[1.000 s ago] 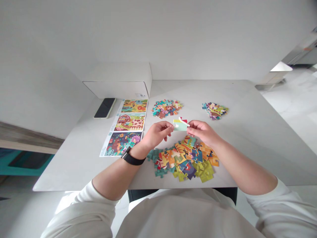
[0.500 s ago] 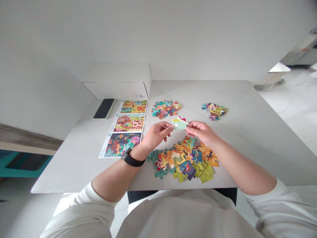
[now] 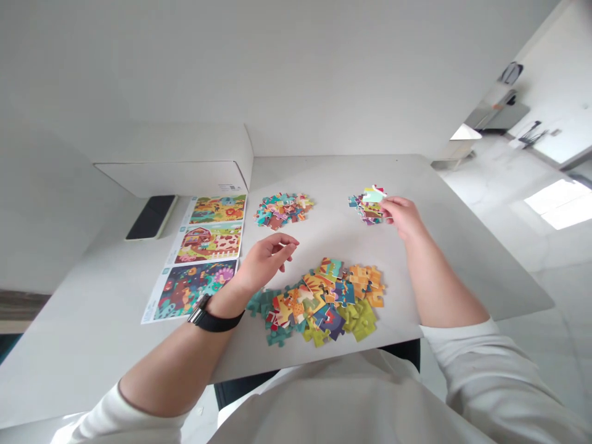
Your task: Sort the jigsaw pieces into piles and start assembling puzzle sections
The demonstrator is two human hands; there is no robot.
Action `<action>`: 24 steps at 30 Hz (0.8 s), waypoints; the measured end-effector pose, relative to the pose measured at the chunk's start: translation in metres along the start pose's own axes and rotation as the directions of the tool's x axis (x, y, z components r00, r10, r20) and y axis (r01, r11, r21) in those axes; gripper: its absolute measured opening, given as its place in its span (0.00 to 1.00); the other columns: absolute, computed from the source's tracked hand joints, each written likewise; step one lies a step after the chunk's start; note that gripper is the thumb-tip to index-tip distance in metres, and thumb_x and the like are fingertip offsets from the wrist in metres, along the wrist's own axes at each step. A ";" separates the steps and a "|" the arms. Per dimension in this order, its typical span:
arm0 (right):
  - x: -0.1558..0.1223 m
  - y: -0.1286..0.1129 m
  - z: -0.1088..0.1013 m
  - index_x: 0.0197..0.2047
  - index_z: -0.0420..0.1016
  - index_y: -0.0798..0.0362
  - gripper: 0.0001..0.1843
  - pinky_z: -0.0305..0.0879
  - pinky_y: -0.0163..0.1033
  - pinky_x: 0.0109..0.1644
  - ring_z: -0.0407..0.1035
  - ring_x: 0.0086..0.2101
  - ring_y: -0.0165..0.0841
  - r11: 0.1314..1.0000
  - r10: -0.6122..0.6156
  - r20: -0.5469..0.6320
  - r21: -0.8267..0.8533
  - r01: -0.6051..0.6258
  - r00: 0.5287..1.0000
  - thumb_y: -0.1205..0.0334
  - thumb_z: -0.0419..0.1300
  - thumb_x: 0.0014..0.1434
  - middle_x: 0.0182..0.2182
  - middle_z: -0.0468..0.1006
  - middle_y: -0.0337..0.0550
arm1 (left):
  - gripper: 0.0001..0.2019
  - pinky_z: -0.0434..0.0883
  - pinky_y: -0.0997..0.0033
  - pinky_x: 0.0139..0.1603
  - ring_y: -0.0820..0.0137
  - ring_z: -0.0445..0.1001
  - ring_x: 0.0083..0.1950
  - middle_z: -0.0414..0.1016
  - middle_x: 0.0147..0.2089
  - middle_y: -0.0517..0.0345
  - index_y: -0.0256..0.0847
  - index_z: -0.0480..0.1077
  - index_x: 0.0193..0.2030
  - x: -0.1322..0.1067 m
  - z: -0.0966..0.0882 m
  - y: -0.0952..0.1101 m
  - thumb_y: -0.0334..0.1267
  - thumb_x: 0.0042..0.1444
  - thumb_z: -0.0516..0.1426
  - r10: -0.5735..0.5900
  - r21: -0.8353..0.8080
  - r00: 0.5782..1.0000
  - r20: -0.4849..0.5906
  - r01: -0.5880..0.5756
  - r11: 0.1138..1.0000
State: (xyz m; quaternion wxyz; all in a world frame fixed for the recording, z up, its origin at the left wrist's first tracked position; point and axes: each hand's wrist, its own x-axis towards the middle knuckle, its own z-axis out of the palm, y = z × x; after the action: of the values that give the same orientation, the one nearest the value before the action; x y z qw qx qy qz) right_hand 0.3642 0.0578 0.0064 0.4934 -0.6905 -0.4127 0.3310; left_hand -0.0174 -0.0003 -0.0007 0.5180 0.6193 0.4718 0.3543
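My right hand [image 3: 401, 216] pinches a light-green puzzle piece [image 3: 374, 195] by its lower right edge. That piece has red and yellow patches and sits over the small right-hand pile of puzzle pieces [image 3: 370, 214]; whether it touches the pile I cannot tell. My left hand [image 3: 268, 260] hovers with loosely curled fingers and nothing visible in them. It is between the far pile of mixed pieces [image 3: 283, 209] and the large near pile of orange, green, teal and blue pieces [image 3: 324, 302]. A black watch [image 3: 216, 316] is on the left wrist.
Three printed picture sheets [image 3: 208, 242] form a column on the left of the white table [image 3: 115, 296]. Beyond them lie a dark-screened phone [image 3: 152, 217] and a white box [image 3: 176, 177] against the wall. The table's right edge borders a pale floor [image 3: 522, 222].
My left hand has let go of the light-green piece. My right hand has carried it away and to the right, over the small pile. The view has shifted rightward.
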 end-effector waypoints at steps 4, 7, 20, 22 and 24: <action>0.015 0.014 -0.011 0.29 0.77 0.52 0.08 0.57 0.34 0.24 0.63 0.23 0.28 0.970 0.092 -0.042 -0.224 -0.099 0.995 0.57 0.69 0.52 0.27 0.80 0.43 | 0.18 0.74 0.73 0.26 0.73 0.73 0.26 0.78 0.34 0.57 0.40 0.79 0.46 -0.001 -0.001 0.000 0.53 0.61 0.65 0.003 0.064 1.000 0.023 -0.005 0.998; 0.021 0.021 -0.015 0.26 0.78 0.52 0.08 0.55 0.36 0.25 0.64 0.23 0.30 0.941 0.112 -0.037 -0.316 -0.118 0.993 0.60 0.70 0.51 0.22 0.77 0.42 | 0.18 0.74 0.73 0.26 0.73 0.73 0.26 0.79 0.33 0.57 0.41 0.80 0.47 -0.002 -0.001 0.001 0.54 0.61 0.66 0.012 0.107 0.999 0.033 -0.015 0.994; -0.066 0.004 0.044 0.43 0.88 0.44 0.17 0.67 0.42 0.39 0.76 0.32 0.38 0.805 -0.102 0.780 -0.300 0.511 0.618 0.48 0.77 0.52 0.35 0.87 0.40 | 0.11 0.70 0.71 0.37 0.68 0.76 0.35 0.84 0.41 0.55 0.44 0.82 0.42 0.001 0.002 -0.007 0.46 0.64 0.61 0.154 0.454 0.972 0.178 -0.220 0.864; -0.076 0.006 0.051 0.43 0.88 0.43 0.18 0.65 0.41 0.35 0.75 0.30 0.36 0.820 -0.079 0.812 -0.277 0.501 0.578 0.51 0.79 0.49 0.33 0.86 0.39 | 0.10 0.70 0.70 0.38 0.68 0.75 0.34 0.84 0.40 0.55 0.44 0.82 0.42 0.001 0.002 -0.008 0.45 0.64 0.61 0.153 0.458 0.972 0.177 -0.219 0.862; -0.077 0.008 0.053 0.41 0.88 0.43 0.15 0.64 0.40 0.33 0.74 0.28 0.35 0.855 -0.073 0.808 -0.251 0.455 0.584 0.54 0.79 0.49 0.30 0.85 0.37 | 0.10 0.69 0.70 0.38 0.68 0.76 0.35 0.84 0.41 0.55 0.44 0.82 0.42 0.002 0.001 -0.008 0.46 0.64 0.61 0.159 0.460 0.973 0.168 -0.220 0.861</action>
State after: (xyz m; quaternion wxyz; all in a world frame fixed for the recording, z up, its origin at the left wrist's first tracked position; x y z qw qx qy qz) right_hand 0.2862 0.0091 -0.0131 0.1455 -0.4992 -0.7468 0.4147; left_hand -0.0176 0.0011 -0.0093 0.3413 0.7915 0.4478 0.2377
